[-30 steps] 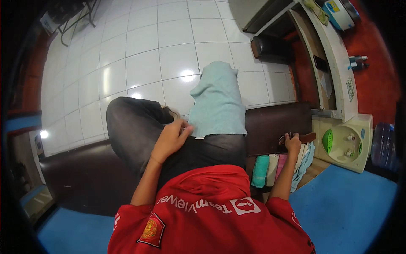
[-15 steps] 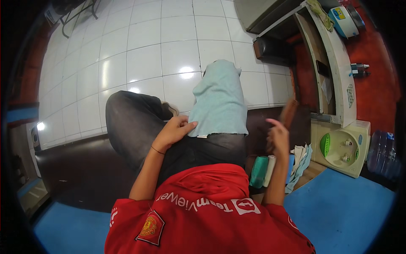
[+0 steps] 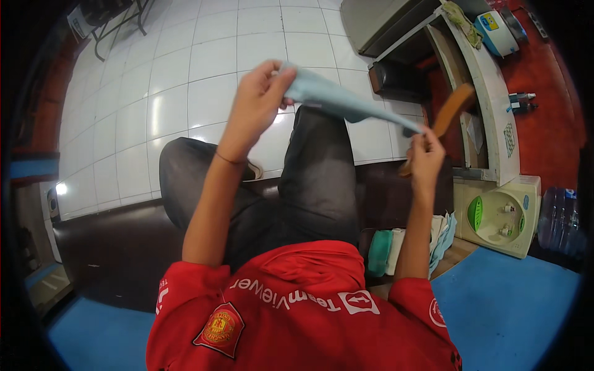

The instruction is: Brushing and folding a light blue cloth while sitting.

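Observation:
A light blue cloth (image 3: 352, 104) is stretched in the air above my knees, slanting down from left to right. My left hand (image 3: 263, 93) is closed on its left end, fingers and thumb pinching the edge. At the other end, my right hand (image 3: 426, 151) pinches a corner of the cloth. A curved brown, wood-like bar (image 3: 455, 111) is also in my right hand, one end rising past the fingers and the other showing below. Motion blurs the bar, so its exact kind cannot be made out.
I sit on a dark brown bench (image 3: 111, 253) above white floor tiles (image 3: 213, 62). Folded cloths (image 3: 380, 253) stand beside my right hip. To the right are a white-edged shelf (image 3: 495, 123), a beige water dispenser (image 3: 495, 216) and a large clear bottle (image 3: 560, 222).
The cloth was draped over my right thigh; now it is lifted and pulled taut between both hands. My left hand rose from my lap, and my right hand moved up with the bar.

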### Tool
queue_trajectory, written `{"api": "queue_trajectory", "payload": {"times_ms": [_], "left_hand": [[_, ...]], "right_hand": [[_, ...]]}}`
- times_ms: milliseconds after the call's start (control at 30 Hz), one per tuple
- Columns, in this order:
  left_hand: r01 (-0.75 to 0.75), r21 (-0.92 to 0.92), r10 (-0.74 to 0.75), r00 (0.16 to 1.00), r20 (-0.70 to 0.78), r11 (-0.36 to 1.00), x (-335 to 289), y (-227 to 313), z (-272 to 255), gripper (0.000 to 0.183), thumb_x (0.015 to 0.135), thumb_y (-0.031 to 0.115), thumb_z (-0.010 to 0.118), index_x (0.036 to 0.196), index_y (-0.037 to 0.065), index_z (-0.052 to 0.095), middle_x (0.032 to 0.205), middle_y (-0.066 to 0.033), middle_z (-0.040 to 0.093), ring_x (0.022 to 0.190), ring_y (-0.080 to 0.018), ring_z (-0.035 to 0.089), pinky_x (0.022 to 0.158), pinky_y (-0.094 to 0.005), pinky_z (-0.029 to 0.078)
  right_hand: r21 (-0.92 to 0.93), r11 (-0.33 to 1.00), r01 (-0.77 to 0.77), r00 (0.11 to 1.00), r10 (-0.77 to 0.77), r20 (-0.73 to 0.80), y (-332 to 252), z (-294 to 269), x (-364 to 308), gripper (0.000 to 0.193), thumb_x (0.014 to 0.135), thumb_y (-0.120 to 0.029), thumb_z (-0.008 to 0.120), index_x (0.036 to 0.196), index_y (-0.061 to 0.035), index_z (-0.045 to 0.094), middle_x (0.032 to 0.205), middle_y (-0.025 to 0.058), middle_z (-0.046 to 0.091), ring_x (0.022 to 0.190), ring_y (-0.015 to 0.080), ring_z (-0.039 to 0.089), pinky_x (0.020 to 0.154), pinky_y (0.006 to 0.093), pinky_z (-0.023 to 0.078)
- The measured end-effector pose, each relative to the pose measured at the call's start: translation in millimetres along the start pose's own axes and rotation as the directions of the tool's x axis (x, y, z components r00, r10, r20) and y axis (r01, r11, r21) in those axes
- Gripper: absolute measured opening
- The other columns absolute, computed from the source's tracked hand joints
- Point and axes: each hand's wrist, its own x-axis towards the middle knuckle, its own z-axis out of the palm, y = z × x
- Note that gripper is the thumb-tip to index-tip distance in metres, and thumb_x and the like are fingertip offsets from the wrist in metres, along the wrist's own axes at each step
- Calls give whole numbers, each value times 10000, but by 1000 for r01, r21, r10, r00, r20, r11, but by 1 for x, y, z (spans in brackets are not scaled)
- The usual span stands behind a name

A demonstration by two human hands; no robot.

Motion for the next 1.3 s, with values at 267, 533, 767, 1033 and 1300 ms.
{"api": "queue_trajectory", "payload": {"times_ms": [267, 533, 767, 1033, 1300], "left_hand": [[148, 34, -143, 983, -118, 988, -67, 9, 3, 292, 969, 160, 600, 1177, -21, 504, 766, -69, 668, 667, -72, 576, 583, -220, 456], [512, 178, -505, 859, -89, 840, -140, -88, 6, 466, 932, 122, 640, 1291, 3, 368, 679, -51, 619, 576, -96, 595, 531, -231, 473], [275, 571, -210, 961, -178, 773, -157, -101, 20, 527, 869, 93, 675, 1318, 13, 411, 901, -158, 626, 735, -264, 636, 679, -338, 513], [-256, 708, 90, 961, 263, 658, -162, -77, 50, 415, 852, 188, 660, 1233, 41, 581, 1105, -169, 518, 998, -326, 548, 852, -396, 483], [-145, 619, 8, 976, 218, 772, -156, -89, 45, 419, 800, 37, 592, 1219, 44, 616, 1057, -144, 523, 938, -291, 553, 804, -390, 483]], "right_hand": [[-256, 960, 114, 993, -119, -3, -34, -42, -31, 170, 922, -80, 626, 1076, -31, 680, 705, -67, 500, 545, 9, 419, 464, 187, 311], [-194, 951, -241, 922, 287, 259, 6, -30, -76, 507, 926, -128, 638, 1400, -96, 463, 747, -61, 443, 576, 20, 402, 461, 191, 345], [-114, 965, -237, 915, 261, 307, -19, -40, -50, 621, 993, -212, 551, 1514, -96, 232, 763, 20, 527, 584, 77, 460, 524, 215, 411], [-274, 834, 479, 205, 197, 959, -67, 27, -2, 493, 950, -217, 588, 1427, -190, 466, 1032, 189, 676, 830, 311, 669, 783, 382, 498], [-573, -152, 805, 583, 28, 812, -55, 103, 118, 443, 961, -337, 526, 1399, -367, 463, 733, 145, 636, 683, 339, 645, 551, 465, 491]]}}
